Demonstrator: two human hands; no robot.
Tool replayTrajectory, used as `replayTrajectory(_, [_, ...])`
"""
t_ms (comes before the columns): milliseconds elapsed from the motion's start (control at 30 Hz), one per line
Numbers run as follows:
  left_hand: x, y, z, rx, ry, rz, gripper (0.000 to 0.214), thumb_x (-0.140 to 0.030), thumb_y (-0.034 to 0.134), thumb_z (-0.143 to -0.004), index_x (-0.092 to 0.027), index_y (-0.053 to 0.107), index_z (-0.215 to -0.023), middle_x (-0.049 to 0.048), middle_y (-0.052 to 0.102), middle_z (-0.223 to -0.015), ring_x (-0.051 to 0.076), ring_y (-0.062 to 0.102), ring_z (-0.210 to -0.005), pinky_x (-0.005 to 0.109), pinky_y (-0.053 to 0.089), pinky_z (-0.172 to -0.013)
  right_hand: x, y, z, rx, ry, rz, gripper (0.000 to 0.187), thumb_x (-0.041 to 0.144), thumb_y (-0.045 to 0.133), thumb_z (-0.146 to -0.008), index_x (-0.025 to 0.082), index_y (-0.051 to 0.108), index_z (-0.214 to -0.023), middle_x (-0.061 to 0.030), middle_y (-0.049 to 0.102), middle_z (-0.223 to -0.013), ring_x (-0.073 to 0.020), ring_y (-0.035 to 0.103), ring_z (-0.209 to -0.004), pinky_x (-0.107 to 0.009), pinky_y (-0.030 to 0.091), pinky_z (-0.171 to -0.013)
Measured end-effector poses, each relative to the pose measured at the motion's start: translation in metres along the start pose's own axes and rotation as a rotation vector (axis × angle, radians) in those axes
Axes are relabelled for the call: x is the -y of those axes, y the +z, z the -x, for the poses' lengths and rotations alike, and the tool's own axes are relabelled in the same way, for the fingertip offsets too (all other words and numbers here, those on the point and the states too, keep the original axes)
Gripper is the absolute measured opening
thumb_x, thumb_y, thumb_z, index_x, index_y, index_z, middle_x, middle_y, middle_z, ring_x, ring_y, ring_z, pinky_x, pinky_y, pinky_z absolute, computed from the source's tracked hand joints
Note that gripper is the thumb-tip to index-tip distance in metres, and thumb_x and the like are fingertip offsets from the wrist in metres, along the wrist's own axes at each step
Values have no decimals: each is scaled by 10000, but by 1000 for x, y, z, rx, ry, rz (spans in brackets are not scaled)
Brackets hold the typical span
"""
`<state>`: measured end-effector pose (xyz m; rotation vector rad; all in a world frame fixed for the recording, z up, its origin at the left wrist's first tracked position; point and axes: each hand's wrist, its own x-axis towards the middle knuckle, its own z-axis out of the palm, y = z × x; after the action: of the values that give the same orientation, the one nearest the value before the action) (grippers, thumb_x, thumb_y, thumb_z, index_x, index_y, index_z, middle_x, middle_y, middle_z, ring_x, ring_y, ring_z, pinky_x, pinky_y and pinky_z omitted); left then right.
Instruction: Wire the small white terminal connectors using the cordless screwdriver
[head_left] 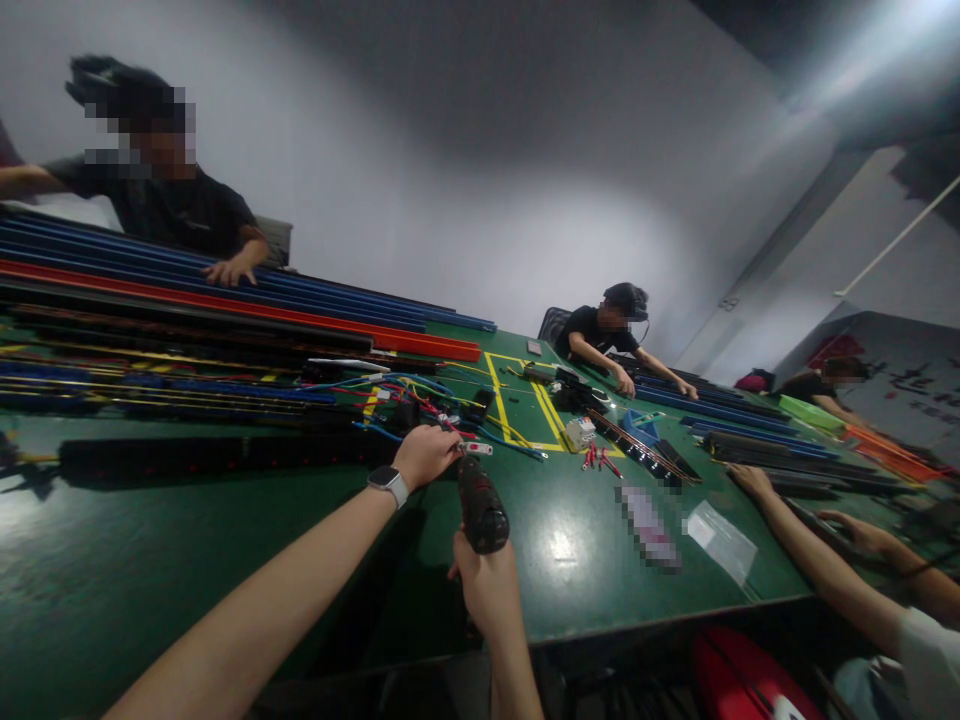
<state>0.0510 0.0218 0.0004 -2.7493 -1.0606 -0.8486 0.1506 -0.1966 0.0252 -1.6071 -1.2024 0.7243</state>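
My right hand (pixel 484 580) is wrapped round the grip of a dark cordless drill (pixel 482 505), which points away from me over the green table. Just ahead of the drill's nose, my left hand (pixel 426 455) has its fingers pinched together at a small white part with a red mark (pixel 477 449). The drill's tip and the exact contact there are hard to make out. Blue, red and yellow wires (pixel 420 395) lie in a tangle beyond my left hand. A long black profile (pixel 225 460) runs leftward from beside it.
Long blue, orange and black strips (pixel 420 343) cover the table's far left. To the right are a white block (pixel 580 433), red small pieces (pixel 592 458) and a clear plastic bag (pixel 721 542). Co-workers sit across the table; another person's arms (pixel 817 550) reach in from the right.
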Motion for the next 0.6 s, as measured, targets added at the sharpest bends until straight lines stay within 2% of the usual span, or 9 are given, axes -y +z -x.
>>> replayTrajectory(600, [-1, 0, -1, 2, -9, 1, 245, -407, 557, -922, -236, 723, -977, 86, 727, -904, 234, 661, -865, 343, 444, -786, -1, 0, 1, -4, 9, -16, 207, 343, 542, -846, 166, 625, -911, -5, 629, -593, -184, 613, -542, -255, 412, -526])
